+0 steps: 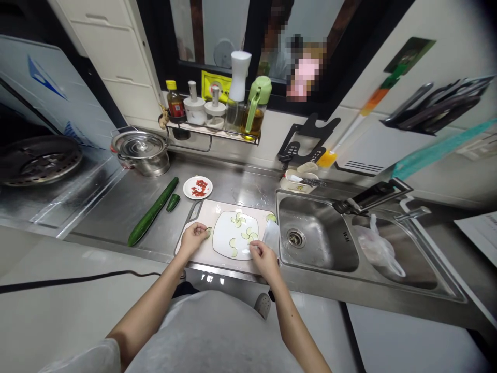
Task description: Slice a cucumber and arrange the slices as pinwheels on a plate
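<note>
A white squarish plate [222, 239] lies on a pale pink cutting board [205, 210]. Thin cucumber slices form two pinwheel shapes on it, and a few more slices [233, 247] make a curve near its front. My left hand [194, 240], just left of the plate, pinches cucumber slices [208, 232]. At the plate's right front edge, the fingertips of my right hand [265, 259] are closed on a thin pale green piece, apparently a cucumber slice. Beside that hand a knife blade [272, 233] rests on the board, with more cut cucumber [271, 217] behind it.
Left of the board lie a long cucumber [153, 211] and a short cucumber piece [173, 202]. A small plate of chopped red bits [198, 187] sits behind. A steel pot [151, 165], a seasoning rack [213, 133] and a double sink [318, 259] surround the counter.
</note>
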A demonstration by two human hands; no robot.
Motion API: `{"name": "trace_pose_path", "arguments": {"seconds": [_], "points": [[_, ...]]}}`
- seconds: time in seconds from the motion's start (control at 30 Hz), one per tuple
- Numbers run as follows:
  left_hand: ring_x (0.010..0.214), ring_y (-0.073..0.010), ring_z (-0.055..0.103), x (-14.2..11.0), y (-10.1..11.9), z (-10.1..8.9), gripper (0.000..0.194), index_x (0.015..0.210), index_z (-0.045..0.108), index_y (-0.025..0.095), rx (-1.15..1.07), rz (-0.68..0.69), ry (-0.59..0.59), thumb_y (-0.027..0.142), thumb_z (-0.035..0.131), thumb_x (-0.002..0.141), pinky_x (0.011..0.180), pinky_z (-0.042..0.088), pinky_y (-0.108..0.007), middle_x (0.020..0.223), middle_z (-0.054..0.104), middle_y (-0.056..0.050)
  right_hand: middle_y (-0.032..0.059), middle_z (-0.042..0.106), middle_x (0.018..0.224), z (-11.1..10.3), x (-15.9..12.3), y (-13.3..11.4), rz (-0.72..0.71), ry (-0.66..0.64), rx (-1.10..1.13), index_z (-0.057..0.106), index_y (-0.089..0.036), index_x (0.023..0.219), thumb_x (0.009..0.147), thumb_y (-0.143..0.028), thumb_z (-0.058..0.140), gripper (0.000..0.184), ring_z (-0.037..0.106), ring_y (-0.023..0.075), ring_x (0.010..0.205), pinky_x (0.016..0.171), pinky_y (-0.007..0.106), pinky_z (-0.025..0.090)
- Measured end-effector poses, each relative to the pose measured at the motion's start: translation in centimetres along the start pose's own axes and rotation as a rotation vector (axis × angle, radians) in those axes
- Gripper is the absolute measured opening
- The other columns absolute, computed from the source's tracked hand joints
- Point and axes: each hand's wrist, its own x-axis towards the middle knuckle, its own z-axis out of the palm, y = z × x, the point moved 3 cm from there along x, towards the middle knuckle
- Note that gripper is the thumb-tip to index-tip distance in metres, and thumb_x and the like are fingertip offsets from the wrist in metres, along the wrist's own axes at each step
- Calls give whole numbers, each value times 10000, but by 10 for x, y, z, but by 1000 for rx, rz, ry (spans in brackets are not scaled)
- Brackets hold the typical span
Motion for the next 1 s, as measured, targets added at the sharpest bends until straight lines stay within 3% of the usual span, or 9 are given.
{"name": "trace_pose_path", "arguments": {"seconds": [0.07, 0.17, 0.27, 0.37, 0.5, 0.67, 0.83, 1.0], "points": [[579, -107, 521, -2, 11, 1, 323, 756, 607, 171, -232, -51, -46, 382, 768, 572, 603, 394, -236, 614, 585, 27, -27, 502, 543, 1, 5, -7, -26, -10, 59, 706, -173, 930, 808, -444, 499, 361, 490, 154, 556, 573, 254, 357], [511, -73, 460, -7, 33, 4, 367, 769, 622, 167, -395, -119, -113, 368, 815, 529, 528, 316, -212, 576, 562, 46, -22, 519, 577, 4, 14, -25, -63, -21, 180, 697, -172, 915, 792, -433, 534, 331, 485, 148, 573, 581, 255, 374], [473, -45, 389, -15, 53, 9, 365, 776, 635, 171, -473, -159, -217, 338, 835, 521, 481, 227, -207, 581, 554, 56, 1, 586, 666, 6, 24, -51, -103, -18, 306, 691, -182, 932, 780, -414, 566, 304, 524, 154, 637, 627, 263, 419], [485, -40, 389, -22, 68, 16, 341, 783, 642, 171, -531, -184, -314, 304, 835, 536, 480, 225, -203, 605, 558, 53, 44, 662, 892, 6, 31, -78, -203, 24, 369, 689, -193, 957, 769, -361, 588, 272, 562, 158, 758, 750, 290, 449], [509, -40, 410, -27, 76, 24, 321, 790, 644, 168, -581, -205, -371, 276, 830, 552, 492, 254, -191, 607, 545, 54, 50, 679, 910, 11, 36, -98, -203, -73, 466, 684, -192, 909, 769, -350, 607, 226, 583, 168, 822, 744, 285, 451], [527, -43, 424, -28, 75, 29, 304, 785, 644, 167, -576, -208, -376, 271, 823, 562, 500, 268, -188, 623, 557, 49, 6, 642, 722, 17, 41, -100, -107, -172, 628, 639, -177, 736, 735, -335, 625, 158, 561, 128, 689, 667, 250, 441], [538, -50, 423, -25, 74, 31, 287, 818, 674, 167, -568, -208, -381, 317, 798, 608, 537, 302, -194, 615, 548, 48, -29, 556, 547, 21, 45, -90, 111, -290, 757, 621, -170, 710, 707, -383, 630, 213, 462, 83, 489, 454, 199, 327], [561, -64, 435, -23, 80, 30, 323, 838, 700, 155, -433, -123, -336, 404, 771, 646, 521, 285, -207, 677, 597, 10, -34, 539, 500, 21, 47, -85, 155, -308, 799, 623, -168, 709, 688, -406, 648, 240, 444, 73, 449, 422, 187, 311]]}}
